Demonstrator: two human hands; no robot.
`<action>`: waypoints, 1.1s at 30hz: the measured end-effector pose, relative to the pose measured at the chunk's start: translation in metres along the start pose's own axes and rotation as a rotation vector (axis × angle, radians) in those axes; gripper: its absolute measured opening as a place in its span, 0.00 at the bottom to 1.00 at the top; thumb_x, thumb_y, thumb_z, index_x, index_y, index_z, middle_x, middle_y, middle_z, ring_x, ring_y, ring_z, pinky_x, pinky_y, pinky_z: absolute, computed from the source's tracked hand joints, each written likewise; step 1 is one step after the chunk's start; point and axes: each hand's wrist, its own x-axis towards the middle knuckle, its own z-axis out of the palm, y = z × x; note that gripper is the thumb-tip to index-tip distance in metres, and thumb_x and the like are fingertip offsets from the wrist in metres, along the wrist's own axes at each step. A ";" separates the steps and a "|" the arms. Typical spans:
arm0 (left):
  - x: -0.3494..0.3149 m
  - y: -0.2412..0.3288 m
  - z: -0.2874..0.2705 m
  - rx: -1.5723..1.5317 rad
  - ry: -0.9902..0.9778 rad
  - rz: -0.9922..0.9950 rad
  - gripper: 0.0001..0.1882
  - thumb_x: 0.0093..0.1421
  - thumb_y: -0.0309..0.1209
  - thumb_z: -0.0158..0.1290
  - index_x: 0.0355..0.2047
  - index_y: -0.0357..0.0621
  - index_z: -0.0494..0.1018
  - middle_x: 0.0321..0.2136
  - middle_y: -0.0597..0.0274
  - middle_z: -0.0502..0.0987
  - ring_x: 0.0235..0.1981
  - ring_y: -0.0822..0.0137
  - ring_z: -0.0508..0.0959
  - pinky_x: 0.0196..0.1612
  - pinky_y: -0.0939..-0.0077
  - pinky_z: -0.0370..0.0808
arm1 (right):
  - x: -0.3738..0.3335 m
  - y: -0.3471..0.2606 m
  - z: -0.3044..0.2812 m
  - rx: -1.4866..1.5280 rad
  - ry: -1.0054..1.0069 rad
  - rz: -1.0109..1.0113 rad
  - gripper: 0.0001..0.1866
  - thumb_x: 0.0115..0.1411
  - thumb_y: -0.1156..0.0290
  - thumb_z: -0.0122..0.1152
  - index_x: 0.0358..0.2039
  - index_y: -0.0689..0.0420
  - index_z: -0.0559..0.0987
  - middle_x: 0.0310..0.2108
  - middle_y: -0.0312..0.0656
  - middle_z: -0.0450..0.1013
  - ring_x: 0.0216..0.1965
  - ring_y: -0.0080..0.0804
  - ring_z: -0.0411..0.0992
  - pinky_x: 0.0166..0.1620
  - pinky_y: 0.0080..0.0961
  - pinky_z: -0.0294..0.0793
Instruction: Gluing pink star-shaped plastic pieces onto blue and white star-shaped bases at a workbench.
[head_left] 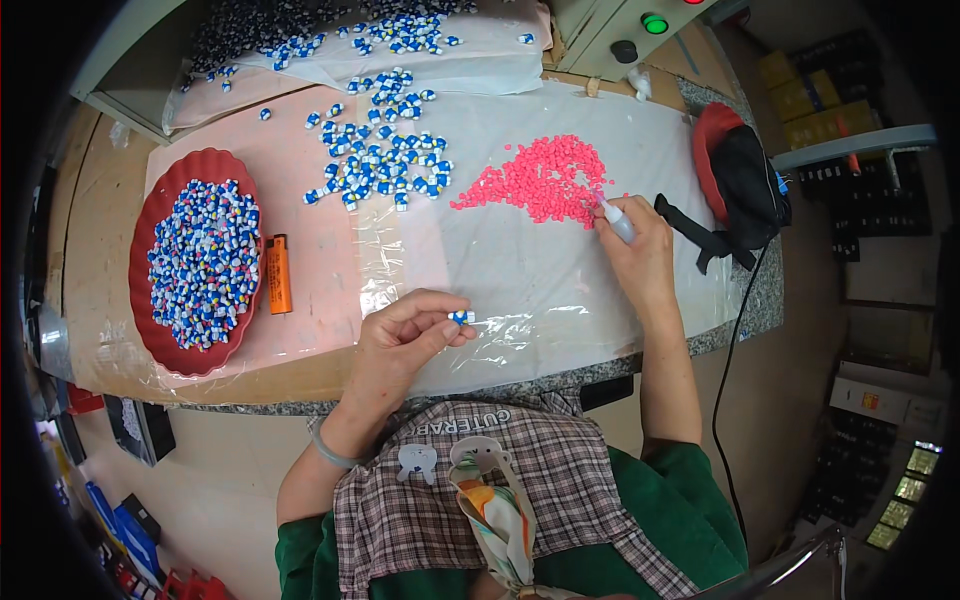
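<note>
Near the front edge of the table, my left hand (pixel 408 335) pinches a tiny blue-and-white figure piece (pixel 461 317) between thumb and fingers. Farther right, my right hand (pixel 643 250) is closed around a small pale squeeze bottle (pixel 619 222). Its narrow tip points at the right side of a heap of small pink pieces (pixel 555 180); whether it touches one is too small to tell. Left of the pink heap, many loose blue-and-white pieces (pixel 385 160) lie scattered on the sheet.
A scalloped red tray (pixel 146 300) full of blue-and-white pieces stands at the left, beside an orange lighter (pixel 279 275). More pieces lie on a raised ledge (pixel 470 70) at the back. A black pouch (pixel 750 185), a red dish (pixel 708 150) and a cable (pixel 728 390) are at the right.
</note>
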 end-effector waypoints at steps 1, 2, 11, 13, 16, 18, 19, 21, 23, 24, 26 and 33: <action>0.000 0.000 0.000 0.002 0.003 -0.014 0.11 0.61 0.22 0.54 0.44 0.34 0.75 0.38 0.59 0.78 0.38 0.68 0.81 0.43 0.78 0.77 | 0.000 -0.002 0.000 -0.006 0.004 0.012 0.11 0.51 0.80 0.62 0.37 0.64 0.77 0.29 0.46 0.74 0.31 0.39 0.74 0.37 0.27 0.71; 0.001 0.000 0.000 -0.001 -0.001 -0.017 0.11 0.61 0.22 0.54 0.44 0.34 0.75 0.39 0.59 0.78 0.38 0.68 0.81 0.43 0.78 0.77 | 0.000 -0.005 0.000 -0.051 0.021 0.006 0.12 0.50 0.81 0.61 0.38 0.64 0.77 0.31 0.47 0.73 0.33 0.43 0.74 0.39 0.29 0.72; 0.001 -0.003 -0.001 0.021 -0.060 -0.005 0.11 0.62 0.20 0.52 0.45 0.34 0.74 0.41 0.58 0.77 0.41 0.66 0.80 0.47 0.75 0.78 | 0.036 -0.009 0.012 -0.153 0.046 0.010 0.20 0.46 0.86 0.59 0.43 0.62 0.78 0.39 0.49 0.72 0.38 0.49 0.74 0.43 0.35 0.73; 0.000 -0.003 -0.001 0.019 -0.055 0.000 0.11 0.62 0.20 0.52 0.45 0.34 0.74 0.41 0.58 0.77 0.41 0.66 0.80 0.47 0.75 0.78 | 0.038 -0.013 0.016 -0.157 0.004 0.002 0.20 0.46 0.85 0.59 0.43 0.61 0.78 0.39 0.49 0.72 0.39 0.49 0.74 0.43 0.36 0.73; 0.000 -0.004 0.000 0.011 -0.060 -0.012 0.11 0.62 0.20 0.52 0.45 0.33 0.73 0.41 0.58 0.77 0.41 0.67 0.80 0.47 0.76 0.78 | 0.029 -0.020 0.018 -0.027 -0.107 -0.142 0.20 0.48 0.84 0.59 0.44 0.61 0.78 0.37 0.47 0.73 0.36 0.42 0.75 0.41 0.32 0.74; 0.000 -0.004 0.001 -0.014 -0.043 0.009 0.10 0.61 0.19 0.52 0.43 0.33 0.75 0.41 0.58 0.76 0.39 0.66 0.81 0.44 0.76 0.78 | 0.024 -0.023 0.015 0.207 -0.262 -0.034 0.15 0.52 0.81 0.60 0.42 0.60 0.79 0.36 0.42 0.75 0.33 0.30 0.75 0.38 0.27 0.74; 0.000 -0.004 0.001 -0.009 -0.036 -0.012 0.10 0.61 0.19 0.52 0.43 0.33 0.75 0.41 0.58 0.76 0.39 0.66 0.81 0.44 0.76 0.78 | 0.021 -0.024 0.012 0.209 -0.264 -0.031 0.15 0.52 0.81 0.60 0.42 0.60 0.79 0.36 0.42 0.75 0.33 0.30 0.75 0.38 0.27 0.74; 0.000 -0.004 0.001 -0.011 -0.045 -0.003 0.10 0.61 0.19 0.52 0.43 0.33 0.75 0.41 0.58 0.76 0.39 0.66 0.81 0.44 0.76 0.78 | 0.016 -0.024 0.005 0.599 -0.226 0.229 0.09 0.55 0.78 0.61 0.38 0.61 0.80 0.34 0.37 0.76 0.32 0.21 0.73 0.36 0.22 0.72; 0.000 -0.003 0.001 -0.003 -0.040 -0.019 0.10 0.61 0.19 0.52 0.43 0.33 0.75 0.41 0.58 0.76 0.39 0.66 0.81 0.44 0.76 0.78 | 0.010 -0.023 -0.003 0.473 -0.195 0.222 0.07 0.56 0.77 0.62 0.36 0.61 0.80 0.33 0.37 0.76 0.33 0.20 0.72 0.36 0.22 0.71; 0.000 -0.003 0.001 -0.002 -0.043 -0.002 0.10 0.61 0.19 0.52 0.43 0.34 0.75 0.41 0.58 0.76 0.39 0.66 0.81 0.44 0.76 0.78 | 0.007 -0.024 -0.005 0.342 -0.187 0.224 0.05 0.56 0.76 0.63 0.34 0.61 0.80 0.33 0.36 0.76 0.33 0.19 0.72 0.36 0.22 0.71; 0.000 -0.002 0.001 -0.001 -0.039 -0.016 0.10 0.61 0.19 0.52 0.43 0.34 0.75 0.41 0.58 0.76 0.39 0.66 0.81 0.44 0.76 0.78 | -0.004 -0.027 -0.008 0.336 -0.195 0.162 0.06 0.55 0.76 0.63 0.33 0.61 0.79 0.32 0.37 0.76 0.32 0.21 0.73 0.37 0.22 0.71; -0.001 -0.003 -0.002 0.015 -0.070 0.006 0.11 0.62 0.21 0.52 0.45 0.34 0.74 0.42 0.58 0.77 0.41 0.67 0.80 0.46 0.76 0.78 | -0.027 -0.039 0.001 0.224 -0.213 0.006 0.08 0.50 0.78 0.66 0.32 0.63 0.79 0.30 0.43 0.74 0.32 0.35 0.75 0.38 0.25 0.72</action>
